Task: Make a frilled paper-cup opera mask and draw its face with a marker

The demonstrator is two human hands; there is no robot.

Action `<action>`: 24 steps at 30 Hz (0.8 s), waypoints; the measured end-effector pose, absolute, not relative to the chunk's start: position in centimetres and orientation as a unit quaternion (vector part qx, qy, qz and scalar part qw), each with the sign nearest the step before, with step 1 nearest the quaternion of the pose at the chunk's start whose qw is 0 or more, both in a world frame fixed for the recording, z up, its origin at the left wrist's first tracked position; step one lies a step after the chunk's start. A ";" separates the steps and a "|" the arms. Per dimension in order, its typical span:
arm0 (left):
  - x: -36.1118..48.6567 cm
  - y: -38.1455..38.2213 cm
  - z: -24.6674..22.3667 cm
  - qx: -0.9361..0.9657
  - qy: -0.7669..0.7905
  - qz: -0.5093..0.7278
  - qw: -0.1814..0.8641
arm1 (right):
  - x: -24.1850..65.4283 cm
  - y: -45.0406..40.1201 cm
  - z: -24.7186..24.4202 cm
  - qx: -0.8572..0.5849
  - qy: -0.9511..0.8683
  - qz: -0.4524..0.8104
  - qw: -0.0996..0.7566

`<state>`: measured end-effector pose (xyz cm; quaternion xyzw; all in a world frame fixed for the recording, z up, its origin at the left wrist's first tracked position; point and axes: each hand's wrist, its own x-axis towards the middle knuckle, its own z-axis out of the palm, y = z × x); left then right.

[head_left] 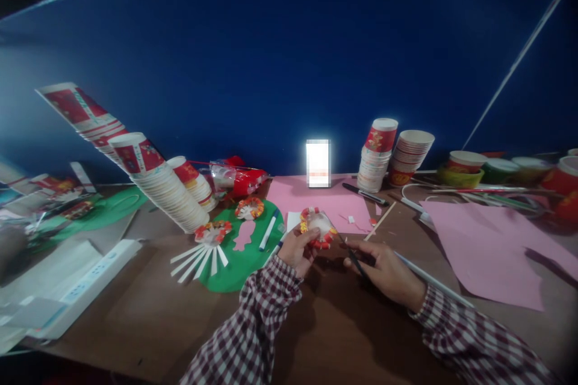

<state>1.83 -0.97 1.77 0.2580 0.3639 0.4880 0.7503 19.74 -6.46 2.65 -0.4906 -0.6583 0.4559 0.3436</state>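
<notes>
Right of the green paper [226,280], the left hand [300,252] pinches a curled paper cup [320,227] (probably light and easily crushed, best held by its pale base) before the pink sheet [293,192]; a slim dark tool [356,262] is clasped in the right hand [386,267].

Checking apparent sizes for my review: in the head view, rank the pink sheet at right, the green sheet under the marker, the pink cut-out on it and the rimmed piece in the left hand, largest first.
1. Pink sheet
2. Green sheet, partly covered
3. Rimmed piece, perhaps nearer the camera
4. Pink cut-out
</notes>
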 end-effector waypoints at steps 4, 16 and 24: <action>1.9 -1.1 2.1 0.254 0.362 0.493 0.749 | 19.8 -6.5 2.8 -0.497 -0.664 0.447 0.334; 2.0 -1.2 2.5 0.234 0.372 0.497 0.748 | 19.8 -6.5 3.3 -0.493 -0.680 0.434 0.326; 1.8 -1.1 2.8 0.225 0.382 0.499 0.745 | 19.8 -6.6 3.3 -0.501 -0.680 0.431 0.319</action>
